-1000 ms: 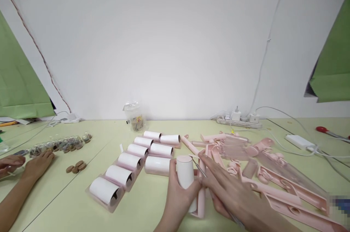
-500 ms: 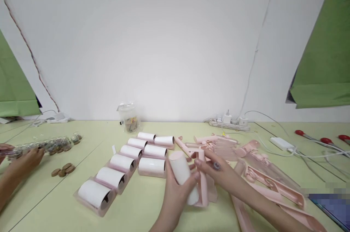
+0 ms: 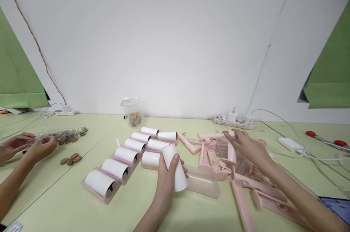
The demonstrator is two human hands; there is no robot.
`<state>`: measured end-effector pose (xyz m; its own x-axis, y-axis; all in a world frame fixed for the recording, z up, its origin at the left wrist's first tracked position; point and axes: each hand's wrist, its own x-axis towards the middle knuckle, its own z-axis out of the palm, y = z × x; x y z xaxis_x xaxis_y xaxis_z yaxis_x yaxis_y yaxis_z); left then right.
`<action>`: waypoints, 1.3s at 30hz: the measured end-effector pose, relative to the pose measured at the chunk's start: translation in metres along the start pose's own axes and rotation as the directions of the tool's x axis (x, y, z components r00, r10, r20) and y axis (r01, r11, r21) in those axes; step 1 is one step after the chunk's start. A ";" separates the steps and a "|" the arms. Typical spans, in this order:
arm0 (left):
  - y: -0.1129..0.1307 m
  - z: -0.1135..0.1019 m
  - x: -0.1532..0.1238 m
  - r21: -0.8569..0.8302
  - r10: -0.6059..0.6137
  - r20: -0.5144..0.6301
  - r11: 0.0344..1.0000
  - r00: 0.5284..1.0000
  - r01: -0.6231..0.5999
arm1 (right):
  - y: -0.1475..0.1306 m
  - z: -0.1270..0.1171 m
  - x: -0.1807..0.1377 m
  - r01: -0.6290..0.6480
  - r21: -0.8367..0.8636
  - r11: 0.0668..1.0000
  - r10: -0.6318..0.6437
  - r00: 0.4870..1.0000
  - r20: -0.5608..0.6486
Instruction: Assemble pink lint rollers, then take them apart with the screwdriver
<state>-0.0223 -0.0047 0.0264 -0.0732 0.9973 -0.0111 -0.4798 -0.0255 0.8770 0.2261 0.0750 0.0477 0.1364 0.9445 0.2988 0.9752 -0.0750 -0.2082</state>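
Note:
My left hand is wrapped round a white cylinder, held tilted above the table. Just right of that hand lies a clear pinkish plastic cover. My right hand is over the scattered pink plastic parts, its fingers closed on the upper end of a pink trough-shaped plastic piece. Several loose pink parts lie below and around it. To the left, white cylinders with dark ends rest in pinkish clear holders, lined up in two slanting rows.
At far left, a co-worker's hands handle small clear glass-like items, near several brown discs. Toward the wall stand a bagged cup and a power strip. Cables, a white adapter and red-handled tools lie right.
My right hand has moved away from my left, rightward and back over the pink parts. My left hand still holds the white cylinder. The view has shifted slightly.

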 end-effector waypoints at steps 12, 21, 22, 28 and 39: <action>0.025 -0.008 0.003 0.044 0.203 -0.161 0.979 0.966 -0.198 | -0.052 -0.021 -0.039 0.349 -0.136 0.927 -0.359 0.932 -0.059; 0.030 -0.013 0.004 0.093 0.263 -0.154 0.964 0.952 -0.251 | -0.051 -0.009 -0.025 0.303 -0.143 0.942 -0.313 0.948 -0.052; 0.030 -0.015 0.005 0.108 0.261 -0.148 0.963 0.954 -0.247 | -0.065 -0.008 -0.040 0.386 -0.122 0.914 -0.392 0.919 -0.029; 0.030 -0.020 0.009 0.211 0.287 -0.137 0.944 0.948 -0.255 | -0.153 0.026 -0.122 0.850 -0.024 0.527 -0.841 0.525 0.128; 0.031 -0.021 0.006 0.270 0.316 -0.135 0.924 0.939 -0.272 | -0.124 0.004 -0.101 0.729 0.180 0.661 -0.745 0.666 0.038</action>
<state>-0.0556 -0.0009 0.0434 -0.3387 0.9190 0.2019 -0.1875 -0.2762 0.9426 0.0906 -0.0099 0.0400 -0.6419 0.6972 0.3191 0.7126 0.6961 -0.0875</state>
